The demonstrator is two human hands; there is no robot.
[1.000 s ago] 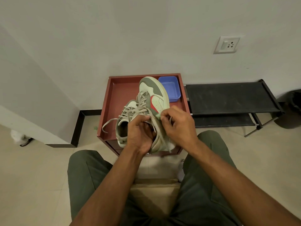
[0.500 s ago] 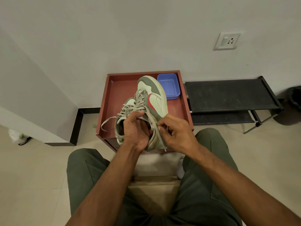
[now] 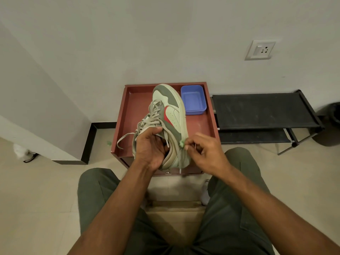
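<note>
Above the red tray (image 3: 132, 111), the left hand (image 3: 150, 150) is gripping the green-and-white sneaker (image 3: 172, 115) by its collar. The right hand (image 3: 206, 153) is curling its fingertips against a small green bit (image 3: 181, 144) on the sole's edge; whether it is pinching it cannot be told.

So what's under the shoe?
A red tray lies below the shoe, which the left hand holds up. What's on the tray right beneath them is covered.

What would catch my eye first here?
A grey-green sneaker with a red mark, gripped by the left hand above a red tray. The right hand pinches a small green bit at its sole edge. A blue tub sits in the tray's far right corner.
</note>
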